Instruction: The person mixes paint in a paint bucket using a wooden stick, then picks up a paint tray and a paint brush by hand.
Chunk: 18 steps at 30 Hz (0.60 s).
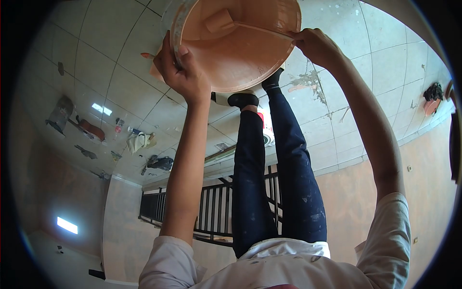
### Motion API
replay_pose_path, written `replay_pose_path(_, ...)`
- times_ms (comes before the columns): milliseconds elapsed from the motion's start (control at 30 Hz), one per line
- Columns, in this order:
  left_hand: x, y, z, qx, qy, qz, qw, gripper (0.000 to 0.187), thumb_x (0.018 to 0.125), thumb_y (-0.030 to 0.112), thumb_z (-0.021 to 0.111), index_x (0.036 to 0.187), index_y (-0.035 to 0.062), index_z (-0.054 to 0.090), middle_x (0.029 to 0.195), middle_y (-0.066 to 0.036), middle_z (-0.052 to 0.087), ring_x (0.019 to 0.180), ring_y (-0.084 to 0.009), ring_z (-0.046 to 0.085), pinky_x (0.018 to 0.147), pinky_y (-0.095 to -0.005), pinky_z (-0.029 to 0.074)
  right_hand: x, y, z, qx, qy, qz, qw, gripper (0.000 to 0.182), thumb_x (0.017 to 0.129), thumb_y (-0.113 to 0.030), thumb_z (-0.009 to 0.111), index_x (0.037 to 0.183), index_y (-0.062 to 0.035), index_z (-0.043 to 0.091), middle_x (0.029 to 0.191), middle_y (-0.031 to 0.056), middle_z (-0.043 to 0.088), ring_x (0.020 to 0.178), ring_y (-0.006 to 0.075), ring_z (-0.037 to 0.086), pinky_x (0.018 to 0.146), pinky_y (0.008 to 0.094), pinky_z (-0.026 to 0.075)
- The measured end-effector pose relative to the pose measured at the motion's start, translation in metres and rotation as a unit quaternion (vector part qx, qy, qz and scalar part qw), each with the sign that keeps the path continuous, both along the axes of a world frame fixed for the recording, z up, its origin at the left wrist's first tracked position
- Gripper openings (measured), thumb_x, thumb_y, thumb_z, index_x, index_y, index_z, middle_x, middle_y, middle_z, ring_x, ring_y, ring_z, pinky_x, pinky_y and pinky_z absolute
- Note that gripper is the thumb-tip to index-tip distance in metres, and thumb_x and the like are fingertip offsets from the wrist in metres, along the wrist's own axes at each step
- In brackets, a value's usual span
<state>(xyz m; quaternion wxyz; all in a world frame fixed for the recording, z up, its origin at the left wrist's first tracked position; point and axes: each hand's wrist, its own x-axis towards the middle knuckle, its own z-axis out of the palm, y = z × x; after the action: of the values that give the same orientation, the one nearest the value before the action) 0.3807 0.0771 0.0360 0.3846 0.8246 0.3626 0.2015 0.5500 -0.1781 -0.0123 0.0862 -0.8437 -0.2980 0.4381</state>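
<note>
Over the floor (365,72): the pink bucket (240,58) is held up, close to the shoes (243,99).
Left hand (185,74): fingers grip the bucket's rim.
Right hand (315,45): fingers pinch its thin handle (264,30).

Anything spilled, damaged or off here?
Yes. The tile floor has a scuffed, paint-smeared patch below the right hand. The paint-coated bucket is tilted, with the left hand gripping its rim.

A pale tiled floor (120,77) carries scattered bags (139,141), rags (60,114), a bottle (118,126) and paint stains (310,81).
</note>
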Motion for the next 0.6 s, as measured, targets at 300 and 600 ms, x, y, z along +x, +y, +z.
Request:
replay_pose_path(300, 0.0015, -0.0064, 0.0018, -0.024, -0.012, 0.011, 1.000, 0.052, 0.102, 0.038, 0.057, 0.137, 0.0002, 0.059, 0.118, -0.014, 0.051, 0.101, -0.0214, 0.057, 0.085, -0.0334, 0.047, 0.0039, 0.0043, 0.0081, -0.024, 0.013, 0.005, 1.000, 0.025, 0.100, -0.012, 0.057, 0.117, -0.0159, 0.075, 0.102, 0.0140, 0.075, 0.090, 0.0285, 0.074, 0.084, 0.0412, 0.060)
replay_pose_path(600, 0.0007, -0.0078, 0.0020, -0.019, -0.008, 0.006, 1.000, 0.052, 0.102, 0.038, 0.058, 0.137, -0.0004, 0.058, 0.118, -0.015, 0.051, 0.103, -0.0219, 0.057, 0.086, -0.0341, 0.048, 0.0032, 0.0041, 0.0101, -0.019, 0.018, -0.004, 1.000, 0.028, 0.101, -0.015, 0.059, 0.126, -0.0130, 0.071, 0.096, 0.0195, 0.073, 0.080, 0.0311, 0.073, 0.078, 0.0419, 0.058)
